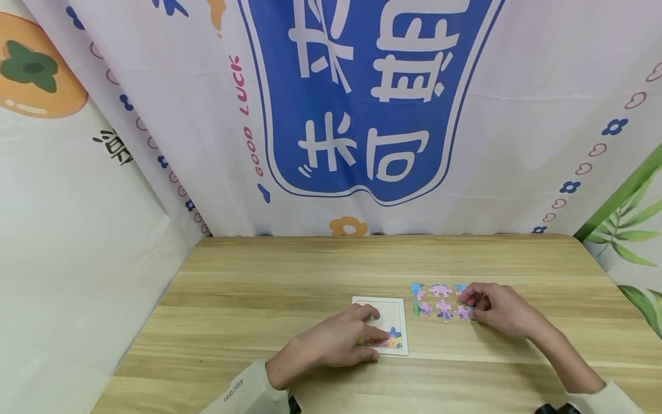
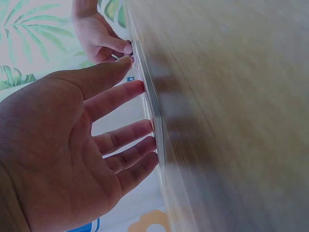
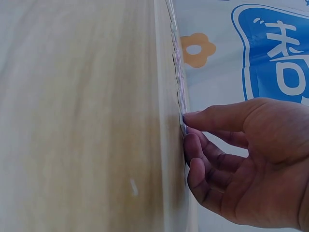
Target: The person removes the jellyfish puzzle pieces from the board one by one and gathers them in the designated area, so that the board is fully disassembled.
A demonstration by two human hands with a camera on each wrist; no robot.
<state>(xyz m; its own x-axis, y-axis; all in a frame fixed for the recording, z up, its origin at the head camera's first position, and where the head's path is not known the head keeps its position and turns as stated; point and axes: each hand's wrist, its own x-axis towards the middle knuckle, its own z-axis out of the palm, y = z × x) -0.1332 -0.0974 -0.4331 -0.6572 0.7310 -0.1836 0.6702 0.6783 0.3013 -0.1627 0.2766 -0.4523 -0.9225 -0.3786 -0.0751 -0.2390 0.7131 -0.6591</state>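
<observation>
On the table lies a white puzzle tray (image 1: 381, 352), with joined colourful pieces (image 1: 395, 340) along its near edge. My left hand (image 1: 343, 339) rests over the tray, fingers spread, fingertips on its surface; the left wrist view shows the same hand (image 2: 72, 135) against the thin tray (image 2: 155, 106). To the right, loose pink and blue pieces (image 1: 443, 309) lie in two rows. At their right end my right hand (image 1: 504, 310) pinches a piece, mostly hidden by the fingers. In the right wrist view, thumb and forefinger of that hand (image 3: 246, 159) hold the piece's edge (image 3: 182, 123) at the table surface.
The wooden table (image 1: 258, 287) extends around the tray and pieces. A white curtain (image 1: 217, 144) with blue and orange prints hangs behind the table's far edge, and printed cloth (image 1: 77, 230) hangs along the left side.
</observation>
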